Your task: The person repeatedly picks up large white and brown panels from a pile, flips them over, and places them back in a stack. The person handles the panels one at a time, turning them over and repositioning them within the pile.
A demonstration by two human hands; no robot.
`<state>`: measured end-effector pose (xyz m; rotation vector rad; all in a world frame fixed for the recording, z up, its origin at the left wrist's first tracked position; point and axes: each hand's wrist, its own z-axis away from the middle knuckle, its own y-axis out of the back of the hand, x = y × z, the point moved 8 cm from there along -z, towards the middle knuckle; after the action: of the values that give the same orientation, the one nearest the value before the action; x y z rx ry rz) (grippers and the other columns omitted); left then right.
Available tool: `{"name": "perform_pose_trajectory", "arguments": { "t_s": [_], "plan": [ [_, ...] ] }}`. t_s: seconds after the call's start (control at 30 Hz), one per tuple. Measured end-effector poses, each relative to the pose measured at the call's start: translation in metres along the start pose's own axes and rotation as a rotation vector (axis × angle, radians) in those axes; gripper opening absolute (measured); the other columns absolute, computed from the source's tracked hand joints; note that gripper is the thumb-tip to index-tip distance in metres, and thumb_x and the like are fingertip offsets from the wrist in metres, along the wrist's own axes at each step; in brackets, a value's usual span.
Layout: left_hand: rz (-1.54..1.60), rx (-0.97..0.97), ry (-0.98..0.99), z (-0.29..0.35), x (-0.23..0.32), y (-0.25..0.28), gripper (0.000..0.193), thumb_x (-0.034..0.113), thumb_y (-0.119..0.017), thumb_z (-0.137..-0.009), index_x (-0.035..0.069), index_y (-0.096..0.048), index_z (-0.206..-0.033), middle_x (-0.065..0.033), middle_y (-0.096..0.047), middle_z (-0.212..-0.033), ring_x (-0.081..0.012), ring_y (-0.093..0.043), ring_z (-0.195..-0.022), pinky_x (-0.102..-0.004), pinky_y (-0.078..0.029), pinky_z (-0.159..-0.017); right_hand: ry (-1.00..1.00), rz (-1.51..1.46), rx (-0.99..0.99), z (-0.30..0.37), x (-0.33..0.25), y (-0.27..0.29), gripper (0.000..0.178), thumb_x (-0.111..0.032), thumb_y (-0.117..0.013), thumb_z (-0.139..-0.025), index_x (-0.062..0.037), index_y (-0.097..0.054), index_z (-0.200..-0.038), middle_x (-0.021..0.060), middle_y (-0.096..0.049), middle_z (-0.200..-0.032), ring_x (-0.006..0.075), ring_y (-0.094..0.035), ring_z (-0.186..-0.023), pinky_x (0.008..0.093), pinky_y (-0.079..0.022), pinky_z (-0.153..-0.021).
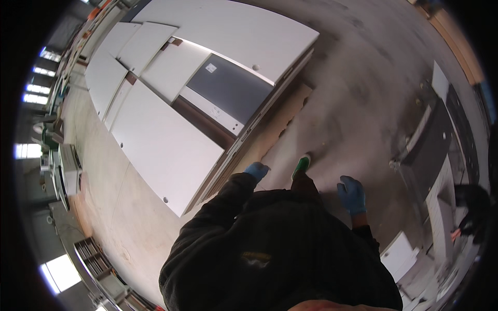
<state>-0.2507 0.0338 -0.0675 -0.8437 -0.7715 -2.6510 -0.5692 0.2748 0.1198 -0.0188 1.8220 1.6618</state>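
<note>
My left hand (257, 170), in a blue glove, hangs beside the near edge of a low stack of boards, apart from it. Its fingers are loosely curled, and nothing shows in them. My right hand (351, 195), also blue-gloved, hangs over the floor to the right, open, with fingers slightly bent and apart. Nearest to my left hand is a large white panel (165, 147) with a round hole near its corner. A dark grey panel (231, 85) with a small white label lies farther along the stack, near another large white panel (249, 33).
My foot in a green shoe (301, 165) is on the grey concrete floor (342, 119). At the right, dark panels (425, 140) and white boards (399, 256) lie near another person's dark sleeve (474, 207). Shelving (93, 256) stands at the lower left.
</note>
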Motion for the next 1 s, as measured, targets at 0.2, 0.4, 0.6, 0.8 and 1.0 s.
{"name": "perform_pose_trajectory", "arguments": {
  "t_s": [0.2, 0.4, 0.6, 0.8, 1.0],
  "plan": [
    [0.306, 0.245, 0.088, -0.072, 0.057, 0.033, 0.039, 0.042, -0.067, -0.094, 0.005, -0.073, -0.106, -0.0072, -0.071, -0.087, -0.0198, -0.068, -0.081, -0.0349, -0.054, -0.071, 0.065, 0.006, -0.163, -0.178, 0.066, 0.021, 0.028, -0.023, -0.071, -0.092, 0.0009, -0.075, -0.107, 0.0209, -0.074, -0.111, 0.0366, -0.071, -0.103, 0.0404, -0.057, -0.093],
    [0.681, 0.55, 0.092, -0.141, 0.097, 0.091, 0.039, 0.038, -0.068, -0.093, 0.001, -0.073, -0.105, -0.006, -0.071, -0.083, -0.0181, -0.063, -0.071, -0.0349, -0.052, -0.067, 0.08, -0.114, -0.171, -0.352, 0.09, 0.015, 0.024, -0.027, -0.064, -0.093, -0.0037, -0.068, -0.09, 0.0224, -0.069, -0.092, 0.0453, -0.065, -0.084, 0.0492, -0.053, -0.074],
    [0.573, 0.879, 0.088, -0.261, 0.105, 0.182, 0.04, 0.034, -0.072, -0.094, 0.0, -0.069, -0.115, -0.0079, -0.071, -0.097, -0.0173, -0.065, -0.086, -0.0349, -0.054, -0.075, -0.056, -0.094, -0.323, -0.505, 0.121, -0.017, 0.034, -0.036, -0.064, -0.096, -0.0035, -0.071, -0.102, 0.0226, -0.071, -0.101, 0.0441, -0.067, -0.094, 0.0477, -0.055, -0.082],
    [0.636, 1.004, 0.272, -0.331, 0.144, 0.223, 0.051, 0.04, -0.079, -0.086, -0.004, -0.068, -0.11, -0.0153, -0.072, -0.1, -0.0228, -0.068, -0.091, -0.038, -0.055, -0.083, 0.063, 0.001, -0.16, -0.656, 0.119, -0.051, 0.052, -0.043, -0.064, -0.095, -0.0028, -0.065, -0.127, 0.0217, -0.064, -0.131, 0.0404, -0.06, -0.122, 0.0443, -0.049, -0.103],
    [0.605, 0.859, 0.638, -0.323, 0.181, 0.208, 0.055, 0.045, -0.079, -0.08, -0.005, -0.069, -0.103, -0.0199, -0.075, -0.097, -0.0312, -0.073, -0.093, -0.0418, -0.056, -0.086, -0.004, 0.001, -0.245, -0.792, 0.097, -0.103, 0.085, -0.06, -0.063, -0.093, -0.0001, -0.046, -0.15, 0.0237, -0.05, -0.151, 0.0391, -0.049, -0.139, 0.0438, -0.041, -0.114]
  ]
}}
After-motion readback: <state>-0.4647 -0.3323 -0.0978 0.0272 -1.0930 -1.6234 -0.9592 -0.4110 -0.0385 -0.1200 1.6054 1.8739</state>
